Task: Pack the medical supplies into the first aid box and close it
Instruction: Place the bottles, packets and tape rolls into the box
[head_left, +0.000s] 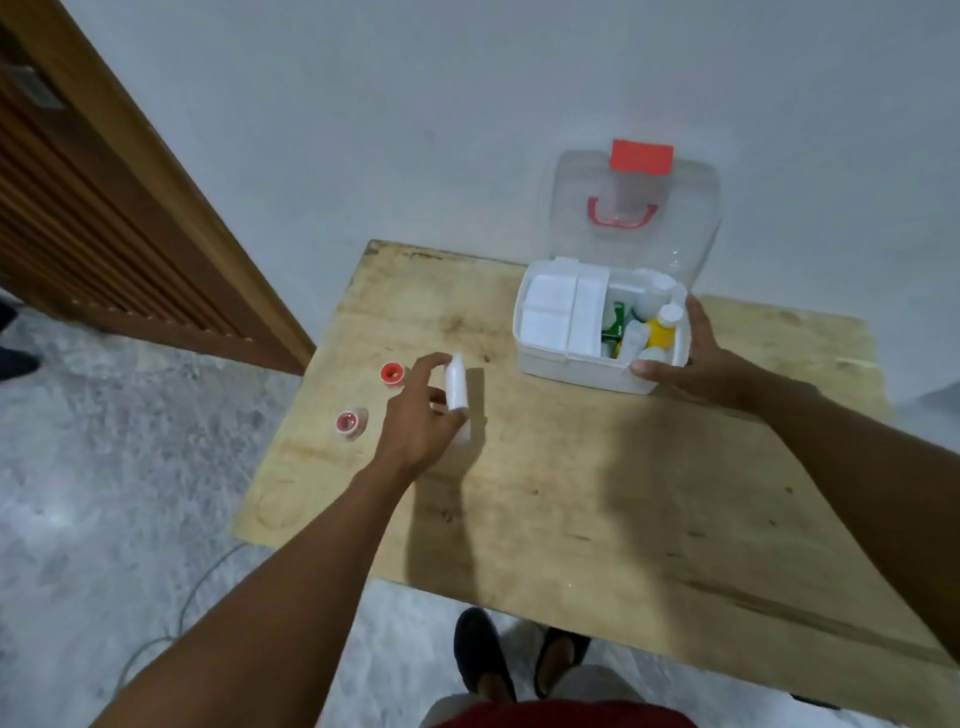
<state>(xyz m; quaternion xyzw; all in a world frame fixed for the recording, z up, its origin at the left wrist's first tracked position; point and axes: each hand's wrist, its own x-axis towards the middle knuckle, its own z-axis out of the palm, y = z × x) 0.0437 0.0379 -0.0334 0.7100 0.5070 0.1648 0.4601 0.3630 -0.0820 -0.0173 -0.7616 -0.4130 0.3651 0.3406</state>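
Note:
The white first aid box (566, 364) stands open at the far right of the wooden table, its clear lid (639, 218) with red handle and latch leaning back against the wall. Inside lie white gauze pads on the left and several bottles, a green pack and a yellow bottle on the right. My right hand (696, 358) grips the box's near right corner. My left hand (423, 415) holds a small white bottle (457, 382) upright just above the table, left of the box. Two small red-capped containers (392, 374) (348, 422) sit by the table's left edge.
The wooden table (597, 493) stands against a pale wall. A brown slatted door (104, 234) is at the left. The floor is grey concrete, with a thin cable (182, 623) near the table's left side. My feet show below the near edge.

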